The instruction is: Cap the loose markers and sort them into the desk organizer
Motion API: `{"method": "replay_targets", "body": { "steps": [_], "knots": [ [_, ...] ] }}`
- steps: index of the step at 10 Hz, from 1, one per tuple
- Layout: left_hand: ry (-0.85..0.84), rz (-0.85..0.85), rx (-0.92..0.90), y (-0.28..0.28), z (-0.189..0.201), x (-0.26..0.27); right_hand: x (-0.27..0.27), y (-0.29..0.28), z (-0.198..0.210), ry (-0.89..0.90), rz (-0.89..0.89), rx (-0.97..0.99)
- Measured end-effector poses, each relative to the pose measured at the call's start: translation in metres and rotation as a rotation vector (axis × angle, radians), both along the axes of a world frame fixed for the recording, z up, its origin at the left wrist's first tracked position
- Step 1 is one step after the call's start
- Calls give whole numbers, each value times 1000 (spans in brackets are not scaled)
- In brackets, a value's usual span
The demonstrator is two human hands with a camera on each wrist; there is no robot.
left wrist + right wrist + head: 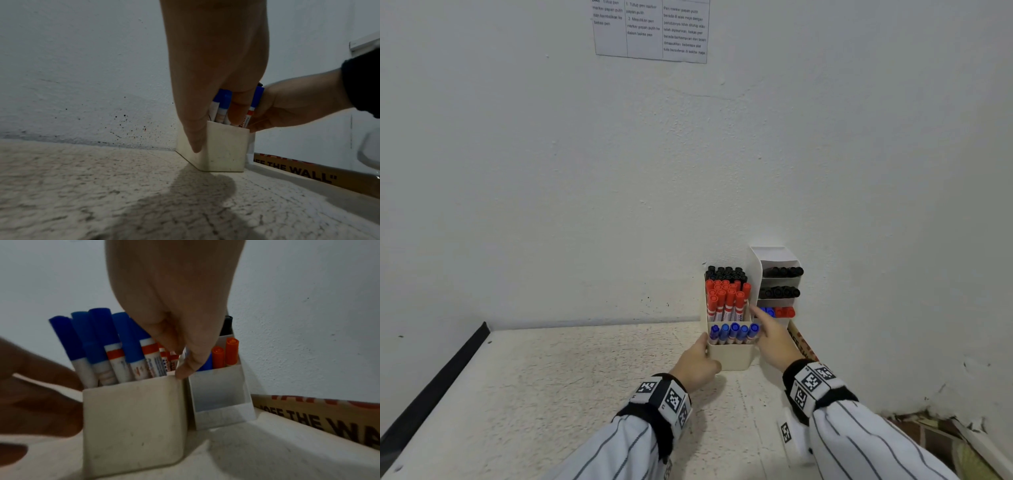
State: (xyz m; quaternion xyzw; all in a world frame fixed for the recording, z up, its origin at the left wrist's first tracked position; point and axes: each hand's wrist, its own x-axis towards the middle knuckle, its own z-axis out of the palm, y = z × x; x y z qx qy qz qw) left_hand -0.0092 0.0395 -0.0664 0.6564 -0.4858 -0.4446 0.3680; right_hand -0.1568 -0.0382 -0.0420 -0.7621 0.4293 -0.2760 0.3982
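A cream desk organizer stands against the wall, with blue-capped markers in its front compartment. Red-capped markers fill the middle and black-capped ones the back. Right beside it stands a white tiered organizer with black, blue and red markers in its shelves. My left hand rests with straight fingers against the cream organizer's left wall. My right hand reaches down at its right rim, one fingertip touching the corner. Neither hand holds a marker.
A cardboard piece printed "OFF THE WALL" lies along the wall to the right of the organizers. A printed sheet hangs high on the wall. The speckled table has a dark edge on the left. Patterned fabric lies past its right side.
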Motion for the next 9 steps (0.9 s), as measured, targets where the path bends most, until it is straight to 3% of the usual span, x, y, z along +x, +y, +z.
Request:
{"method": "replay_targets", "body": {
  "steps": [1, 3, 4, 6, 7, 8, 9],
  "knots": [
    [-3, -26, 7, -1, -2, 3, 6, -12, 6, 91, 107, 44],
    [-43, -103, 25, -7, -10, 13, 11, -24, 5, 52, 151, 101],
    [-13, -94, 37, -9, -14, 15, 13, -23, 0, -9, 100, 116],
    [10, -66, 33, -4, -10, 9, 9, -5, -9, -83, -187, 15],
    [-12, -45, 37, 0, -12, 6, 6, 3, -13, -43, -262, 63],
    [-71, -4, 67, 17, -1, -1, 5, 15, -14, 202, -259, 143],
    [-133, 77, 55, 35, -1, -1, 7, 25, -19, 338, -297, 204]
  ]
}}
